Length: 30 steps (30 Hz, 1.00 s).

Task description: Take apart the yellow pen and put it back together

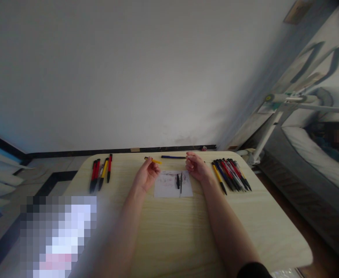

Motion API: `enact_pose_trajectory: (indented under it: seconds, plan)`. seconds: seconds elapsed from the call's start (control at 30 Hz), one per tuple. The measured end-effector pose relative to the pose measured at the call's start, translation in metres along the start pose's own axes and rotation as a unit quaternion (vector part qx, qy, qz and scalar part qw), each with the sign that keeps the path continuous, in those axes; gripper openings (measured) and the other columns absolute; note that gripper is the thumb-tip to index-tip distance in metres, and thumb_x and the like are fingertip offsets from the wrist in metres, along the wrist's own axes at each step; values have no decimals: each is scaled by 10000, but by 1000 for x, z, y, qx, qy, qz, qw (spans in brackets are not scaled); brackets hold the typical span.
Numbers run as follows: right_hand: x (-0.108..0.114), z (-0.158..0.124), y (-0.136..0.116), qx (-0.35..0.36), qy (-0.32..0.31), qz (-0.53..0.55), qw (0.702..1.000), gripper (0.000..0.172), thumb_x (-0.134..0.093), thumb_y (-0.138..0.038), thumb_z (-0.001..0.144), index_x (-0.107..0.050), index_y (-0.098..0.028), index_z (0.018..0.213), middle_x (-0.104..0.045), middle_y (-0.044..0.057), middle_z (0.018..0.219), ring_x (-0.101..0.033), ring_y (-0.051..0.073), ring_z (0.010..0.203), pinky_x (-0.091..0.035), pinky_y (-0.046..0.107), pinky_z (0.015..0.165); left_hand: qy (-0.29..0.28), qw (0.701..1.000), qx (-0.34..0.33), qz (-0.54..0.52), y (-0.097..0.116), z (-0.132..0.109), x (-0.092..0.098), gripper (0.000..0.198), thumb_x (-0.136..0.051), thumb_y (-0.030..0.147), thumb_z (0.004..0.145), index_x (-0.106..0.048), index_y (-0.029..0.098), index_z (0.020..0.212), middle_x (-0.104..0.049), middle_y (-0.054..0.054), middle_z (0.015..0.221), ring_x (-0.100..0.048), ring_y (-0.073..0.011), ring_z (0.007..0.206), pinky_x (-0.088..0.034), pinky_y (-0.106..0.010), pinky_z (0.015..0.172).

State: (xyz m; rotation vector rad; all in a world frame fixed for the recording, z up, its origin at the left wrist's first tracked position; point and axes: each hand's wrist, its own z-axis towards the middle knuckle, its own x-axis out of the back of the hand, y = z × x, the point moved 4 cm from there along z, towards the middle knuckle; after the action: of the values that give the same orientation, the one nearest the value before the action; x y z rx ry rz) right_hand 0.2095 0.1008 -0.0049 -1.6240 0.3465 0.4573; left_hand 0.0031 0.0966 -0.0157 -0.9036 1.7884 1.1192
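Yellow pen (153, 160) pinched in the left hand (146, 175); right hand (195, 166) curled, its grip unclear. Sorted pens (101, 173) lie at 9 o'clock, an unsorted row (231, 173) at 3 o'clock.

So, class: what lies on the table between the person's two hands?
In the head view, a scribbled sheet of paper with two small dark pen parts lies between the left hand and right hand.

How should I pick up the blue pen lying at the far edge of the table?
Pinch the blue pen around the middle of its barrel, coming straight down from above. It lies flat, crosswise, between the left hand and right hand, with nothing touching its long sides.
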Motion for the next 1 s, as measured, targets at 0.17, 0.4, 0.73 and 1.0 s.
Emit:
enact_pose_trajectory:
  seconds: [0.17, 0.4, 0.73, 1.0]
  plan:
    - [0, 1, -1, 0, 4, 15, 1000, 238, -619, -235, 615, -545, -214, 840, -482, -52, 633, -287, 40, 402, -212, 183, 356, -19, 1000, 10, -3, -1, 0, -1, 91, -577, 176, 764, -555, 133, 688, -508, 10, 571, -489, -57, 509, -409, -182, 480]
    - [-11, -6, -11, 36, 37, 25, 998, 149, -606, -273, 661, -534, -215, 778, -518, -30, 641, -406, 60, 464, -333, 174, 389, -28, 999, 13, 10, -3, 0, 0, 61, -581, 156, 754, -553, 131, 706, -510, 10, 584, -501, -62, 519, -425, -193, 496]
    - [-51, -15, 3, 43, 46, 57, 996, 170, -675, -219, 645, -568, -209, 777, -629, -5, 834, -585, 91, 715, -483, 204, 634, -15, 999, 14, 35, -5, -1, -1, 77, -604, 155, 731, -539, 127, 699, -527, 8, 577, -505, -65, 510, -427, -192, 482]
    - [-57, -24, 13, 93, 85, 19, 992, 124, -666, -210, 641, -586, -184, 731, -514, -35, 604, -473, 62, 532, -405, 187, 505, -48, 995, -1, 93, -8, -2, -4, 84, -630, 155, 702, -563, 134, 746, -561, -2, 625, -531, -75, 552, -437, -202, 508]
